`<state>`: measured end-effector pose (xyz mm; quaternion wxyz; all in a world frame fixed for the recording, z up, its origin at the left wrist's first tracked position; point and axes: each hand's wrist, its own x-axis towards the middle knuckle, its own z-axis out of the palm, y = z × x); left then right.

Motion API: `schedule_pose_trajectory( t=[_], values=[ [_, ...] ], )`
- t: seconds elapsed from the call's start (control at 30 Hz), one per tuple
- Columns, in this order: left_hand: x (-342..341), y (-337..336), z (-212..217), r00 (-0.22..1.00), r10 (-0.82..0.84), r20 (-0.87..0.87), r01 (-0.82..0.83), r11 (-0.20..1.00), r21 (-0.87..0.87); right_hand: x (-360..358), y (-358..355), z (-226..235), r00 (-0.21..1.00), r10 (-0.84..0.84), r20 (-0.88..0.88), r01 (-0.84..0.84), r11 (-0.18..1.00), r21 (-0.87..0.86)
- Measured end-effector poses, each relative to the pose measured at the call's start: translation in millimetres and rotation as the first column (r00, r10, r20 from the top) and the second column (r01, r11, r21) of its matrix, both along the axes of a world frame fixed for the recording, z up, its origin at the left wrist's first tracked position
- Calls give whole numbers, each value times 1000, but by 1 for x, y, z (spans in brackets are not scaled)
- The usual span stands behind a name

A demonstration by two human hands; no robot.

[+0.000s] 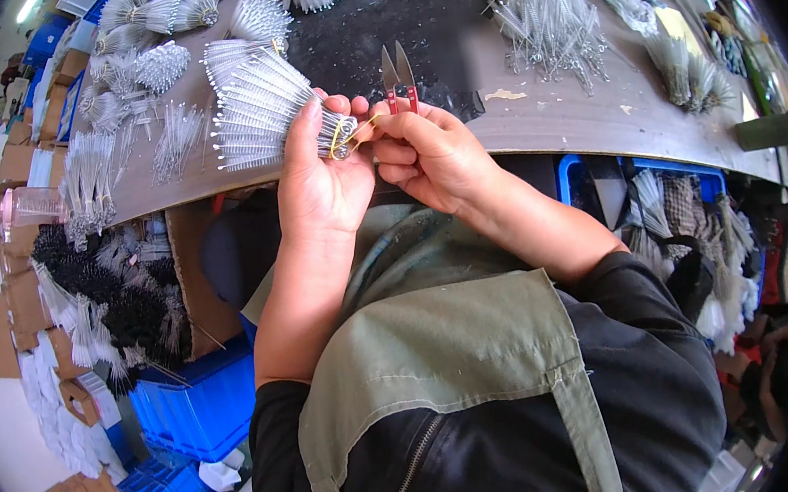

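Left hand (317,182) grips bundle of small white bristle brushes (262,112), frame centre | right hand (428,153) holds red thread snips (399,82), pinching yellow rubber band (350,134) | wooden workbench (562,121) above.

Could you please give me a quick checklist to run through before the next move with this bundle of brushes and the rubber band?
1. Left hand grips the bundle of small white brushes at its stem end: ok.
2. Yellow rubber band sits around the stems: ok; how many turns, cannot tell.
3. Right hand pinches the band's free loop: ok.
4. Red snips stay in the right hand, blades pointing away from the fingers: ok.
5. Stem ends flush: cannot tell, hidden by the hand.
6. Loose brushes on the table lie apart from the hands: ok.
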<state>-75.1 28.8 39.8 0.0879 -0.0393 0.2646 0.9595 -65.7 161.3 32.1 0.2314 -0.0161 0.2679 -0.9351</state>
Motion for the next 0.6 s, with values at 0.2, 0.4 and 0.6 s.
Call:
schedule_pose_trajectory(
  t=[0.2, 0.4, 0.6],
  values=[
    [2, 1, 6, 997, 42, 69, -44, 999, 22, -4, 1, 1, 999, 40, 16, -38, 995, -90],
    [1, 10, 9, 997, -42, -57, 44, 998, 35, 0, 4, 6, 980, 23, -200, -3, 995, 103],
    [-10, 2, -3, 990, -141, 24, 143, 971, -190, 6, 17, 5, 996, -15, -91, 17, 1000, 22]
  ],
)
